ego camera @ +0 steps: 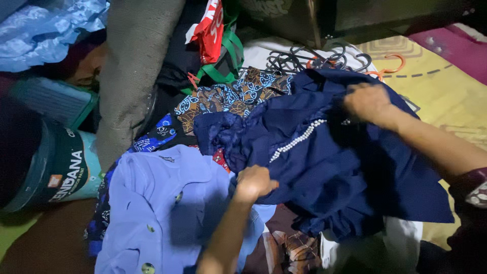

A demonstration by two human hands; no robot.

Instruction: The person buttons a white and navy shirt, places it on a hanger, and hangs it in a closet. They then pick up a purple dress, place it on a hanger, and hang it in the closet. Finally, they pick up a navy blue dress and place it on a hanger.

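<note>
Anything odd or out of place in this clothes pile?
A paint bucket lies tipped on its side beside the light blue shirt. Nothing spilled shows. Both hands, left and right, grip the navy dress.

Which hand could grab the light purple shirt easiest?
Probably the left hand. It grips the navy dress right at the edge of the light purple shirt, while the right hand is far across, on the dress's top.
</note>
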